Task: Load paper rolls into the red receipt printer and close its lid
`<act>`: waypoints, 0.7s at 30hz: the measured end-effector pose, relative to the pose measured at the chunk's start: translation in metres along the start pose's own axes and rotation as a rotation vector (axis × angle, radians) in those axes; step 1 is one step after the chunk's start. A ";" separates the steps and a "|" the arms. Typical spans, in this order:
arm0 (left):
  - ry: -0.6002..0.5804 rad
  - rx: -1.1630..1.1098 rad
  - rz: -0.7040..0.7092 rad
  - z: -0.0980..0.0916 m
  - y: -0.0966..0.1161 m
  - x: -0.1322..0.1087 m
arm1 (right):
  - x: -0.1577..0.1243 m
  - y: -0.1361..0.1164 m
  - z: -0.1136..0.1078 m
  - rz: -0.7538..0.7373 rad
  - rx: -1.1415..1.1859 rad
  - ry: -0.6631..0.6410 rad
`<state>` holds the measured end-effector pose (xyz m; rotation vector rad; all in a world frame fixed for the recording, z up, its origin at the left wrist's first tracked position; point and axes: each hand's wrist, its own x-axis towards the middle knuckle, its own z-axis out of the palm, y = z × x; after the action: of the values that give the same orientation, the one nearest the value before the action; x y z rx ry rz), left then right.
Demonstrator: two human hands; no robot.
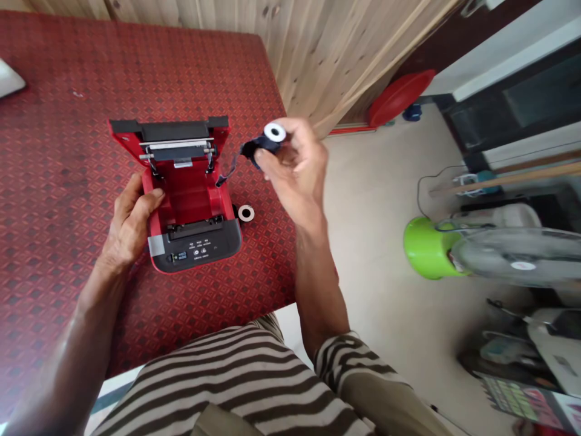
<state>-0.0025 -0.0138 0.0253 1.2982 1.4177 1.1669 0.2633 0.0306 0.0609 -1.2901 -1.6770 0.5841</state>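
Note:
A red and black label printer [197,245] sits on the table with its lid [175,132] raised and its red inner bay showing. My left hand [131,218] grips the printer's left wall, thumb over the rim. Up and to the right of the printer, my right hand [297,163] pinches a roll of dark ribbon [267,143] with a white core end. A loose strip of the ribbon trails down to the bay's right edge. Against the printer's right side lies a second small roll [246,213] with a white ring end, partly hidden.
The red patterned table [59,175] ends just right of the printer. A white object [9,79] stands at its far left. On the floor to the right are a green bucket [424,248] and a blurred grey fan [521,257]. A wooden wall [313,42] rises behind.

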 end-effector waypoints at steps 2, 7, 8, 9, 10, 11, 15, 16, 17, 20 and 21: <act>-0.005 0.020 -0.022 0.000 0.000 0.000 | 0.004 0.026 0.019 0.053 -0.028 -0.015; -0.026 0.050 -0.035 -0.001 0.001 0.001 | 0.001 0.053 0.051 0.096 -0.104 -0.163; -0.028 0.052 -0.033 -0.002 0.001 0.001 | 0.000 0.055 0.053 0.086 -0.111 -0.187; -0.028 0.052 -0.032 -0.002 0.001 0.001 | -0.001 0.056 0.054 0.077 -0.116 -0.206; -0.027 0.052 -0.031 -0.002 0.001 0.001 | -0.002 0.057 0.054 0.070 -0.119 -0.218; -0.025 0.051 -0.031 -0.002 0.000 0.001 | -0.003 0.058 0.053 0.066 -0.122 -0.226; -0.014 0.043 -0.044 -0.001 -0.002 -0.001 | -0.013 0.056 0.030 0.091 -0.121 -0.227; -0.012 0.044 -0.045 -0.001 -0.002 -0.001 | -0.018 0.052 0.020 0.109 -0.128 -0.211; -0.010 0.045 -0.044 0.000 -0.001 -0.001 | -0.024 0.048 0.009 0.128 -0.140 -0.200; -0.005 0.055 -0.035 0.001 0.002 -0.001 | -0.046 0.032 -0.017 0.164 -0.159 -0.303; -0.004 0.056 -0.036 0.001 0.002 -0.001 | -0.054 0.028 -0.020 0.176 -0.127 -0.370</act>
<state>-0.0011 -0.0150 0.0274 1.3078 1.4742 1.1068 0.2961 -0.0132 0.0281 -1.5006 -1.9362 0.8751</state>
